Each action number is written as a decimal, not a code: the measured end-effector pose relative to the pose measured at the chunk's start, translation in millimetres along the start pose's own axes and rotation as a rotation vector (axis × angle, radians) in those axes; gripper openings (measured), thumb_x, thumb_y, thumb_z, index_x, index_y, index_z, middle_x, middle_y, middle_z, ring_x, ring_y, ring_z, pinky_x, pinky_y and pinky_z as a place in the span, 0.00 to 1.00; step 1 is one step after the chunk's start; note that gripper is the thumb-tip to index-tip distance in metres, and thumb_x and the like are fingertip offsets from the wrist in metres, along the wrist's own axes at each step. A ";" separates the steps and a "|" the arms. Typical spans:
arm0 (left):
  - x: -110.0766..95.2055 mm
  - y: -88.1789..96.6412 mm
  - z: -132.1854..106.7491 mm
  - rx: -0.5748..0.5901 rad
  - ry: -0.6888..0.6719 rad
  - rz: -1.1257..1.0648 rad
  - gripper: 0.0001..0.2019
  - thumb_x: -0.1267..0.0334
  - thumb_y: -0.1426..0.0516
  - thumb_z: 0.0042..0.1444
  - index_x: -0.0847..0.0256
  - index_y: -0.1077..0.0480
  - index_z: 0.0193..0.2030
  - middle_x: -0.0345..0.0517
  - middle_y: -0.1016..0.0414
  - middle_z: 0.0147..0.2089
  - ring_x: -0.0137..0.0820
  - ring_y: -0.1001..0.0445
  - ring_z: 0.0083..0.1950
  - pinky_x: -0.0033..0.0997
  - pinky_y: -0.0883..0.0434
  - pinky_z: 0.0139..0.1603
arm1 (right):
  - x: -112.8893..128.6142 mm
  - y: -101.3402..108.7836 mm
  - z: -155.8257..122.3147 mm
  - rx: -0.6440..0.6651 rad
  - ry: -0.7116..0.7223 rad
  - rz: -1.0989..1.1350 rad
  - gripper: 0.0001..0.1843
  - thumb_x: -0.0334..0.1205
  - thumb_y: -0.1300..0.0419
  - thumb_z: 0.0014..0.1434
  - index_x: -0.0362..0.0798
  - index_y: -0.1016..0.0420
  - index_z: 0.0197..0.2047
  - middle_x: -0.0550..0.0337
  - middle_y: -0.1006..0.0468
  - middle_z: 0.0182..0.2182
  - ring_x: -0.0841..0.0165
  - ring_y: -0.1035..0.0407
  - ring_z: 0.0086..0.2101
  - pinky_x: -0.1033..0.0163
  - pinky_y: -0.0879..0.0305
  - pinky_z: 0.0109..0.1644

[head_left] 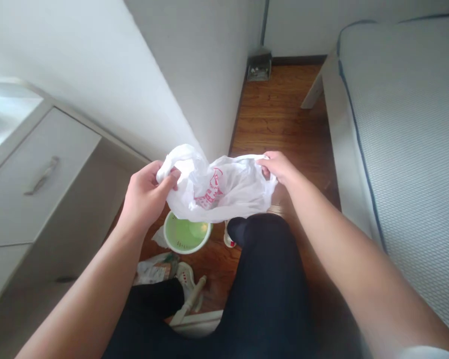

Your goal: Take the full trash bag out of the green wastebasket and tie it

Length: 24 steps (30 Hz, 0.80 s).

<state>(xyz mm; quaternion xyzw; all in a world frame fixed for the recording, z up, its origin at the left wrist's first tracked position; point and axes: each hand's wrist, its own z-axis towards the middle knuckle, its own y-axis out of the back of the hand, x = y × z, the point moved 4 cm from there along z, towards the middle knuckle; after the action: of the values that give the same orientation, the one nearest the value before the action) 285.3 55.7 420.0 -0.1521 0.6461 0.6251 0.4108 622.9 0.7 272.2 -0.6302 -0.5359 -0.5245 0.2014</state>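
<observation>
The left hand (145, 197) and right hand (280, 168) are gripping a white plastic bag (217, 192) by its edges, holding it spread above a green-lined round bin (185, 234) at lower centre

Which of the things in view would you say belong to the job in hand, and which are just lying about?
In use:
the left hand and right hand, holding the white plastic bag with red print

Lying about:
green-lined round tub
crumpled packet
drawer unit
mattress
</observation>
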 end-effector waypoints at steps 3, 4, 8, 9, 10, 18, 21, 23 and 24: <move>11.5 35.9 -26.6 -0.055 0.029 -0.022 0.11 0.54 0.37 0.60 0.58 0.25 0.33 0.41 0.24 0.29 0.32 0.28 0.30 0.30 0.32 0.31 | 58.5 -27.6 -61.3 0.178 0.200 0.081 0.13 0.36 0.32 0.60 0.48 0.31 0.28 0.66 0.30 0.18 0.74 0.37 0.20 0.68 0.42 0.25; 15.5 46.5 -36.0 -0.067 0.042 -0.026 0.11 0.53 0.36 0.60 0.59 0.24 0.34 0.41 0.23 0.29 0.32 0.27 0.30 0.30 0.32 0.31 | 77.6 -37.8 -81.3 0.229 0.235 0.097 0.12 0.38 0.31 0.60 0.48 0.29 0.30 0.65 0.29 0.19 0.74 0.37 0.21 0.68 0.41 0.25; 33.2 84.2 -70.4 -0.095 0.095 -0.063 0.14 0.50 0.36 0.62 0.59 0.26 0.34 0.43 0.22 0.29 0.32 0.25 0.29 0.29 0.31 0.30 | 140.8 -83.9 -144.1 0.396 0.338 0.091 0.09 0.41 0.29 0.60 0.45 0.22 0.37 0.58 0.18 0.29 0.73 0.30 0.26 0.69 0.36 0.27; 38.0 93.7 -77.7 -0.116 0.103 -0.079 0.15 0.50 0.37 0.63 0.59 0.27 0.33 0.43 0.22 0.28 0.32 0.25 0.29 0.29 0.31 0.30 | 152.5 -95.0 -154.8 0.421 0.361 0.081 0.10 0.42 0.29 0.61 0.45 0.21 0.38 0.57 0.17 0.31 0.74 0.29 0.26 0.70 0.36 0.28; 42.8 103.4 -84.6 -0.146 0.109 -0.097 0.16 0.49 0.38 0.64 0.58 0.28 0.32 0.43 0.23 0.27 0.32 0.25 0.29 0.29 0.30 0.30 | 162.7 -105.3 -163.8 0.439 0.381 0.071 0.10 0.43 0.29 0.62 0.45 0.21 0.39 0.56 0.16 0.32 0.74 0.28 0.26 0.70 0.35 0.27; 63.6 164.3 -134.6 -0.344 0.102 -0.184 0.16 0.48 0.44 0.70 0.55 0.31 0.34 0.36 0.33 0.20 0.29 0.33 0.20 0.29 0.35 0.24 | 211.7 -157.1 -210.9 0.404 0.561 -0.065 0.19 0.54 0.32 0.65 0.44 0.18 0.43 0.57 0.18 0.29 0.75 0.34 0.21 0.68 0.40 0.24; 74.6 174.1 -148.6 -0.385 0.108 -0.137 0.17 0.47 0.44 0.70 0.55 0.31 0.35 0.37 0.31 0.21 0.29 0.31 0.22 0.29 0.33 0.26 | 216.3 -175.4 -221.4 0.386 0.617 -0.133 0.19 0.54 0.33 0.66 0.45 0.17 0.44 0.59 0.19 0.27 0.75 0.35 0.21 0.66 0.39 0.26; 88.1 176.3 -157.0 -0.408 0.127 -0.111 0.17 0.47 0.45 0.70 0.56 0.31 0.35 0.37 0.30 0.22 0.29 0.31 0.22 0.29 0.32 0.28 | 214.9 -189.1 -225.7 0.391 0.636 -0.162 0.19 0.55 0.34 0.66 0.47 0.17 0.44 0.60 0.20 0.26 0.74 0.35 0.21 0.65 0.38 0.27; 96.2 176.2 -161.2 -0.417 0.141 -0.104 0.17 0.47 0.46 0.71 0.56 0.31 0.35 0.37 0.30 0.22 0.29 0.31 0.22 0.29 0.31 0.29 | 213.1 -195.8 -227.3 0.392 0.642 -0.175 0.19 0.55 0.35 0.67 0.47 0.17 0.44 0.60 0.20 0.26 0.73 0.35 0.21 0.65 0.38 0.27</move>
<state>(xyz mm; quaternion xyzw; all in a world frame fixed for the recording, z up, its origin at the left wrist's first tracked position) 46.0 -33.8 451.7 -0.3103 0.5211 0.7110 0.3559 321.6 -18.4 482.5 -0.3354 -0.5872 -0.5979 0.4302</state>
